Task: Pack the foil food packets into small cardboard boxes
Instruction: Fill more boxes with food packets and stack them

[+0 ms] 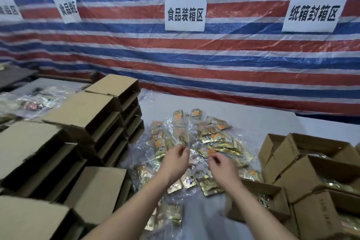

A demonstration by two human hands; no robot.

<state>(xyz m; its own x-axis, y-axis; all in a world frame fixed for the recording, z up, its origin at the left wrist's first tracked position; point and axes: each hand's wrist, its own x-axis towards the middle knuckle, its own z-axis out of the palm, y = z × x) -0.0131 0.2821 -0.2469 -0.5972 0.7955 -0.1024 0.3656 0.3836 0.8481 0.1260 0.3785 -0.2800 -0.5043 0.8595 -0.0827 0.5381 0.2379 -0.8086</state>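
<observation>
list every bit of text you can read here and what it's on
"食品装箱区" on the middle paper sign taped to the striped tarp.
"纸箱封箱区" on the right paper sign.
The tilted sign begins "食品" and ends "区"; the third character is too blurred.
The cut-off leftmost sign shows "品区" only.
Print on the foil packets and the right-hand boxes: too small or blurred to read.

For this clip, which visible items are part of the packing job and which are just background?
Job: foil packets, clear plastic bag pinched by left hand and right hand, empty boxes, filled boxes.
Background: striped tarp, paper signs.
</observation>
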